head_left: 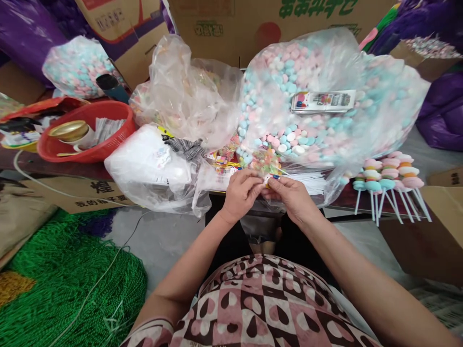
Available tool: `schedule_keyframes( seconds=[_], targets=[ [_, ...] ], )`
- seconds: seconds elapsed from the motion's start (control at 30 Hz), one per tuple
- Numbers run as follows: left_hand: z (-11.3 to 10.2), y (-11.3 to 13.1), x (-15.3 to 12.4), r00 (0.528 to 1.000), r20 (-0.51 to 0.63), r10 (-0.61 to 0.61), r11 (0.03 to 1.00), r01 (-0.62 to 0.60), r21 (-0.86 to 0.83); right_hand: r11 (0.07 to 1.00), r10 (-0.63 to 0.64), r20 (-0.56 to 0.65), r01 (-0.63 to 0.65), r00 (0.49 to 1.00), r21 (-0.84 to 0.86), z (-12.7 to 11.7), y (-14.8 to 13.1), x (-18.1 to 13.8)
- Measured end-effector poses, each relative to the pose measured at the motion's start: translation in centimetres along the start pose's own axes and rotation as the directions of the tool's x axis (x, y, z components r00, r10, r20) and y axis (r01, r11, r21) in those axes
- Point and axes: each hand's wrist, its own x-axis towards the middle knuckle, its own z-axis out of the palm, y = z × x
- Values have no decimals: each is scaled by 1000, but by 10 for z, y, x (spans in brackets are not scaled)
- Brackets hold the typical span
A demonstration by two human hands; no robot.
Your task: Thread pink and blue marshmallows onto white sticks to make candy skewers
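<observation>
My left hand point(244, 189) and my right hand point(289, 193) meet at the table's front edge, fingertips pinched together. Between them is a small whitish piece with a bit of yellow, mostly hidden by the fingers, so its kind cannot be told. Just beyond the fingers lie colourful gummy candies point(269, 161) in clear plastic. A large clear bag point(325, 130) of pink, blue and white marshmallow-like candies spreads behind them. White paper sticks point(307, 183) lie beside my right hand. To the right, finished-looking candy skewers point(390, 173) rest with their sticks hanging over the edge.
A stack of printed labels point(323, 101) lies on the candy bag. Left of my hands are a bag of white items point(152, 168) and a red basket point(87, 132) holding a golden bowl point(68, 130). Green cord point(72, 279) heaps on the floor; cardboard boxes point(231, 38) stand behind.
</observation>
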Motion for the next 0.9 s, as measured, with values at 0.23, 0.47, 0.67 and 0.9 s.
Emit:
schedule_keyframes(
  seconds=[0.23,0.47,0.67,0.9],
  targets=[
    [-12,8,17,905,239,-352,802,424,-422,984,-164,96,170,982,-49,-18,-10,-17],
    [-10,9,23,801,340,-492,575,593,-564,965,-167,282,215,945,-151,-35,-14,-28],
    [-20,20,22,644,702,-304,318,763,-563,945,-162,269,228,949,-234,-51,-19,-35],
    [-19,23,13,611,707,-356,304,791,-531,948,-116,121,146,986,-282,-61,-8,-32]
  ],
)
